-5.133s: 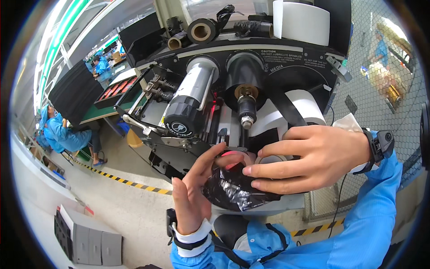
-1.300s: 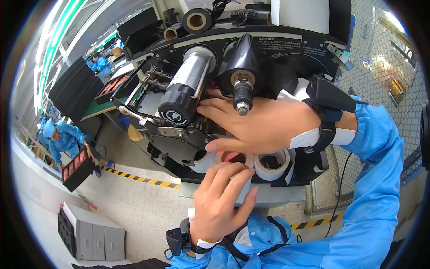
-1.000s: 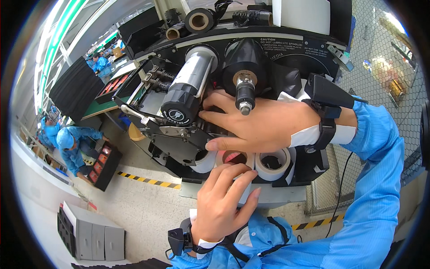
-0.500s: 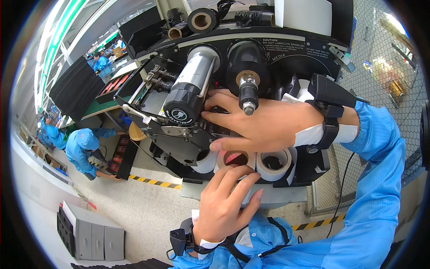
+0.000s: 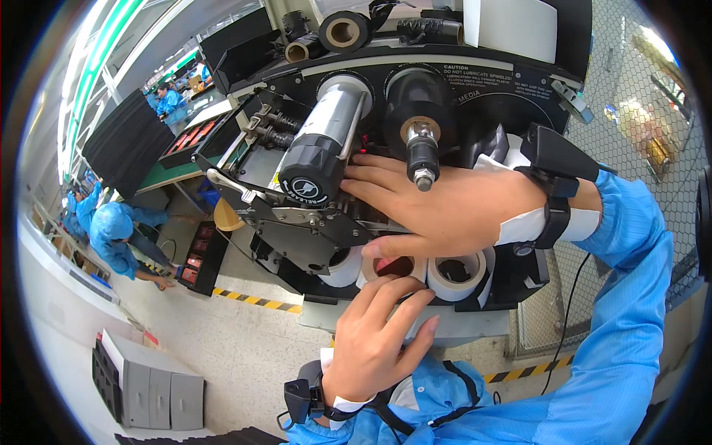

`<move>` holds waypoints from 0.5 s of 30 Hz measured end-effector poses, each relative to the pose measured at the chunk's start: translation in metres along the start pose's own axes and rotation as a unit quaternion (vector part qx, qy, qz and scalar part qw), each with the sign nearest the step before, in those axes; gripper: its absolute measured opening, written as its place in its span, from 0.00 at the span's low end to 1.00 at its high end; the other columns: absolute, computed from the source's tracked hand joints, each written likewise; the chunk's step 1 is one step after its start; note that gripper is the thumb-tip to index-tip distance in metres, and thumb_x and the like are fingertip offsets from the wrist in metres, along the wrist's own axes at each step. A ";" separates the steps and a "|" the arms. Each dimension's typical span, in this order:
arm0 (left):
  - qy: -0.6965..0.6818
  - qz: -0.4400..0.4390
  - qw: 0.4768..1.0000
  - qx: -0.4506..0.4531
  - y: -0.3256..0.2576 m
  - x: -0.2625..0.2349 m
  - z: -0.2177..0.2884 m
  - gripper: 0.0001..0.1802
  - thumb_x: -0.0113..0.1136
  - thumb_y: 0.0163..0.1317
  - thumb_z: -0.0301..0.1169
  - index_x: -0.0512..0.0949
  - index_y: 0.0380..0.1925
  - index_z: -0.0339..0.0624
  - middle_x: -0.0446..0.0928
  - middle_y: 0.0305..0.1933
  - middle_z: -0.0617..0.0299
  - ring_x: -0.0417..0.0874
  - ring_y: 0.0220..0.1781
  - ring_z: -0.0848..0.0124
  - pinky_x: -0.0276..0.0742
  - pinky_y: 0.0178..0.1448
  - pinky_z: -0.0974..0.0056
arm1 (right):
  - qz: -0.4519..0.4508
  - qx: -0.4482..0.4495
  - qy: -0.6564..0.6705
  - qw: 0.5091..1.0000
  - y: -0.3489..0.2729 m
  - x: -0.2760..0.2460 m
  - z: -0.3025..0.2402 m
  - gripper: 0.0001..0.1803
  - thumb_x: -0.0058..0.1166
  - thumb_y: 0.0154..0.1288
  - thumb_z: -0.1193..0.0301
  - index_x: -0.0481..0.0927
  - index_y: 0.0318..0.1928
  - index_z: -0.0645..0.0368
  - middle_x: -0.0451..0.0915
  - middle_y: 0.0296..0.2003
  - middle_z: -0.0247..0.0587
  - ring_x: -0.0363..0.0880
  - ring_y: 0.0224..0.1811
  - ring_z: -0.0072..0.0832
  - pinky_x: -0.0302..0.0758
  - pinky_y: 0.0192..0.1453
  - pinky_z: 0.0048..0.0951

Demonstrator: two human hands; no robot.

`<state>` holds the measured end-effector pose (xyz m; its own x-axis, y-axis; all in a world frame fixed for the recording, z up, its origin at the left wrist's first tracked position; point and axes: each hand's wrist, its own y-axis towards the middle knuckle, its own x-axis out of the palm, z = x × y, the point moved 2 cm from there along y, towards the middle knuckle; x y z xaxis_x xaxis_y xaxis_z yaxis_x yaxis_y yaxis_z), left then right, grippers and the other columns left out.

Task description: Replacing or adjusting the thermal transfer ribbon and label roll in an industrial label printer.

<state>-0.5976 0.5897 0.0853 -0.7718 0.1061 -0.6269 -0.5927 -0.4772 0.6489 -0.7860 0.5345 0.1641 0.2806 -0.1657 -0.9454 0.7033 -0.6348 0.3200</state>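
Observation:
An open label printer (image 5: 289, 245) with a silver spindle (image 5: 332, 119) and a black knob (image 5: 310, 172) is in front of me. My right hand (image 5: 445, 204) reaches in from the right, palm down, fingers stretched under a black ribbon roll (image 5: 420, 104). Its fingertips lie beside the knob, partly hidden in the mechanism, and its thumb points left above a white label roll (image 5: 410, 273). My left hand (image 5: 380, 337) is at that roll's near side, fingers slightly bent and apart, holding nothing I can see. Another white roll (image 5: 445, 289) stands to its right.
Used ribbon rolls (image 5: 345, 31) lie on top of the printer. Wire mesh (image 5: 567, 319) runs along the right. At the left, a person in blue (image 5: 119, 233) bends beside a black tray (image 5: 200, 256) of red items. A grey cabinet (image 5: 156, 389) stands lower left.
My right hand's fingers have straightened and drawn closer together, and its thumb has shifted slightly right. The left hand barely moves. The person at the left has moved farther left.

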 end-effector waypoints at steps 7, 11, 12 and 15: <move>-0.001 0.004 1.000 0.003 -0.002 0.000 -0.002 0.17 0.73 0.56 0.24 0.83 0.47 0.37 0.82 0.49 0.53 0.83 0.51 0.50 0.81 0.53 0.53 | -0.012 0.017 -0.031 0.999 -0.002 -0.008 -0.008 0.40 0.51 0.80 0.49 0.64 0.69 0.77 0.71 0.66 0.68 0.85 0.48 0.58 0.85 0.52 0.48; -0.002 0.002 1.000 0.007 -0.001 0.001 -0.001 0.17 0.73 0.55 0.24 0.83 0.46 0.37 0.83 0.49 0.53 0.83 0.51 0.50 0.82 0.53 0.53 | -0.046 0.050 0.021 0.997 0.000 -0.013 -0.011 0.40 0.51 0.79 0.49 0.64 0.69 0.77 0.71 0.66 0.69 0.85 0.48 0.59 0.84 0.53 0.47; -0.002 0.000 1.000 0.007 -0.001 0.002 -0.001 0.17 0.73 0.55 0.24 0.83 0.46 0.37 0.83 0.49 0.53 0.83 0.51 0.50 0.82 0.53 0.53 | -0.021 0.024 0.016 0.999 0.000 -0.011 -0.009 0.40 0.51 0.79 0.49 0.64 0.70 0.77 0.71 0.65 0.69 0.85 0.48 0.59 0.84 0.53 0.47; -0.004 0.000 1.000 0.010 -0.001 0.002 0.000 0.17 0.73 0.55 0.24 0.83 0.46 0.37 0.83 0.49 0.53 0.83 0.51 0.50 0.82 0.53 0.53 | 0.047 -0.045 -0.023 0.998 0.006 -0.001 -0.002 0.40 0.51 0.80 0.48 0.65 0.69 0.77 0.74 0.62 0.70 0.86 0.45 0.58 0.84 0.51 0.48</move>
<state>-0.5988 0.5898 0.0833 -0.7732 0.1130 -0.6240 -0.5975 -0.4591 0.6574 -0.7813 0.5322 0.1670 0.3197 -0.2563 -0.9122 0.7313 -0.5455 0.4095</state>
